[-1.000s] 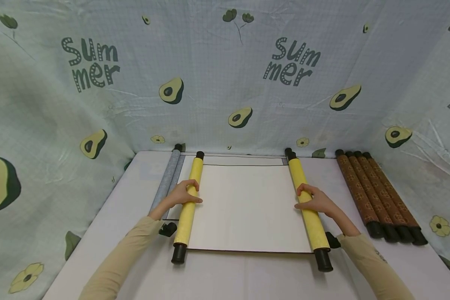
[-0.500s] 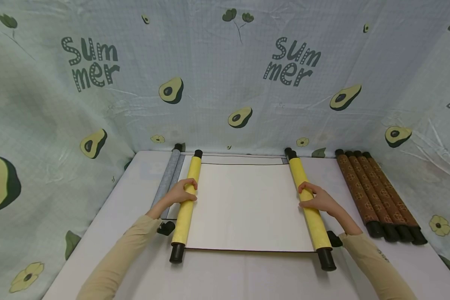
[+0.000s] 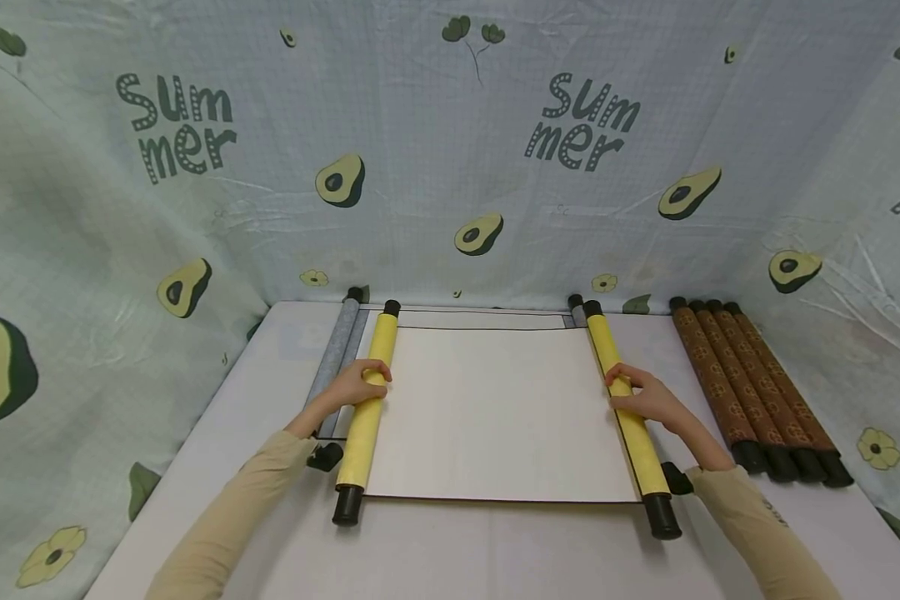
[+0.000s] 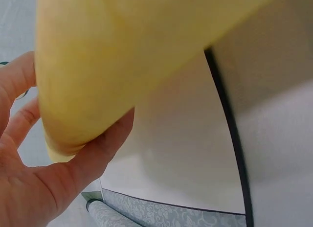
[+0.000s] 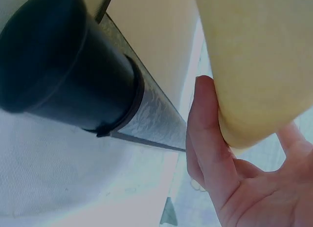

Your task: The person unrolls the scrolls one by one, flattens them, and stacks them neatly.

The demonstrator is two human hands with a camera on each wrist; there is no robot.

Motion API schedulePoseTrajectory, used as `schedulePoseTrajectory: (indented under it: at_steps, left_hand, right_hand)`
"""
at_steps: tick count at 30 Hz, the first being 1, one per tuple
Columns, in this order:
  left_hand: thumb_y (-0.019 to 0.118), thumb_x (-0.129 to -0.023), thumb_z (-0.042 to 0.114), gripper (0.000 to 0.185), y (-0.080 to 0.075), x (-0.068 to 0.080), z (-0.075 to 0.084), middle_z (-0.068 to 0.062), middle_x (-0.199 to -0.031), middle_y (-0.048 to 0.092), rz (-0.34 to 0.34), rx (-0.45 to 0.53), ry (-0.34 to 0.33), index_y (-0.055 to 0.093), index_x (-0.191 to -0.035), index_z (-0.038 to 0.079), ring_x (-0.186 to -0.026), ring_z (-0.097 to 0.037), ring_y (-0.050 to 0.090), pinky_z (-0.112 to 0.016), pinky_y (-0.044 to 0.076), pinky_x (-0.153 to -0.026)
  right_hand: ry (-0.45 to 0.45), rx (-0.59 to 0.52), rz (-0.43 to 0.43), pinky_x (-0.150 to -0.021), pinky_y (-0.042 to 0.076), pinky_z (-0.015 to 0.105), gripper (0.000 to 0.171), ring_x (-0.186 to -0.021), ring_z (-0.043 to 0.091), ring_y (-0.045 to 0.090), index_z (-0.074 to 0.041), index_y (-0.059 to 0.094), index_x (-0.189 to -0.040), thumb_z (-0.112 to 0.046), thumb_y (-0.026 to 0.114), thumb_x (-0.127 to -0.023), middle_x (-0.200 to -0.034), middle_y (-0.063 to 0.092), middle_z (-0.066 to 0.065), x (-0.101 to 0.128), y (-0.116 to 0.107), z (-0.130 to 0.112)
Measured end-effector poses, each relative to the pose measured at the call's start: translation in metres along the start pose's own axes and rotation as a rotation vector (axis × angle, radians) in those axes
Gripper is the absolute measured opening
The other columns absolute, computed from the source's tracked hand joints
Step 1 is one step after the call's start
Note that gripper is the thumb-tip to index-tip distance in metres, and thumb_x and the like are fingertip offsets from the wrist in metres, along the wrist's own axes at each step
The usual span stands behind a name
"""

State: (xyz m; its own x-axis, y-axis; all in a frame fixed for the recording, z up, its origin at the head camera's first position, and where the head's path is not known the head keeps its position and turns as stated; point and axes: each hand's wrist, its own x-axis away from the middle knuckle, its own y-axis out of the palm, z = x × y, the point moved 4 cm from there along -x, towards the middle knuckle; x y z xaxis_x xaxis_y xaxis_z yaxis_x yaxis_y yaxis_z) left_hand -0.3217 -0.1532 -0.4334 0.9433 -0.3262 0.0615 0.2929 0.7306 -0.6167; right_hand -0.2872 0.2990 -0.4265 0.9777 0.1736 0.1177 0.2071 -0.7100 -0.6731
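Observation:
A yellow scroll with black end knobs is spread between my two hands, its white sheet [image 3: 495,408] stretched from one roll to the other. My left hand [image 3: 356,383] grips the left yellow roll [image 3: 362,433] around its middle; in the left wrist view thumb and fingers wrap that roll [image 4: 98,65]. On the other side, my right hand [image 3: 648,396] holds the right yellow roll [image 3: 641,446], which fills the upper right of the right wrist view. Beneath lies a grey-blue patterned scroll [image 3: 333,350], also unrolled and mostly covered by the white sheet.
Several brown patterned scrolls [image 3: 750,392] with black ends lie side by side at the table's right. A black knob [image 5: 49,56] of the grey-blue scroll sits close by my right hand. Behind the white table [image 3: 457,558] hangs an avocado-print cloth [image 3: 420,125].
Both hands have drawn apart, the left roll shifting left and the right roll shifting right. More of the white sheet now shows between them.

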Motion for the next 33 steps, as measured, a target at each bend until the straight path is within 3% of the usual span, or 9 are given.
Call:
schedulePoseTrajectory:
  at_steps: [6, 14, 26, 33]
  left_hand:
    - [0.063, -0.075, 0.007, 0.017, -0.002, 0.001, -0.002, -0.02, -0.107, 0.052, 0.013, -0.028, 0.02, 0.058, -0.09, 0.0, -0.074, -0.021, 0.046, -0.024, 0.039, -0.052]
    - [0.075, -0.068, 0.012, 0.031, -0.003, 0.003, 0.002, -0.017, -0.101, 0.052, 0.016, -0.073, 0.069, 0.054, -0.087, 0.001, -0.085, -0.025, 0.045, -0.026, 0.039, -0.06]
    - [0.067, -0.071, 0.003, 0.024, -0.007, 0.001, -0.003, -0.021, -0.106, 0.049, -0.001, -0.016, 0.03, 0.054, -0.09, 0.0, -0.086, -0.027, 0.046, -0.026, 0.041, -0.061]
    - [0.06, -0.075, 0.004, 0.018, -0.01, 0.006, -0.006, -0.022, -0.107, 0.05, -0.007, -0.016, -0.007, 0.056, -0.093, 0.0, -0.068, -0.019, 0.047, -0.024, 0.039, -0.051]
  right_hand:
    - [-0.019, -0.007, 0.011, -0.054, 0.038, 0.029, 0.026, -0.083, 0.026, 0.042, -0.004, 0.051, -0.101, -0.014, 0.06, -0.078, -0.111, 0.044, 0.021, 0.002, -0.002, -0.001]
    - [-0.064, 0.074, 0.033, -0.065, 0.032, 0.029, 0.039, -0.091, 0.027, 0.042, -0.005, 0.05, -0.096, -0.022, 0.074, -0.07, -0.103, 0.05, 0.016, 0.005, -0.001, -0.007]
    - [-0.064, 0.086, 0.026, -0.062, 0.034, 0.028, 0.037, -0.091, 0.03, 0.041, -0.006, 0.048, -0.099, -0.015, 0.07, -0.071, -0.11, 0.046, 0.02, 0.006, -0.007, -0.003]
    - [-0.063, 0.049, 0.021, -0.058, 0.039, 0.029, 0.033, -0.09, 0.032, 0.041, -0.004, 0.048, -0.102, -0.012, 0.066, -0.075, -0.113, 0.043, 0.023, 0.009, -0.011, 0.004]
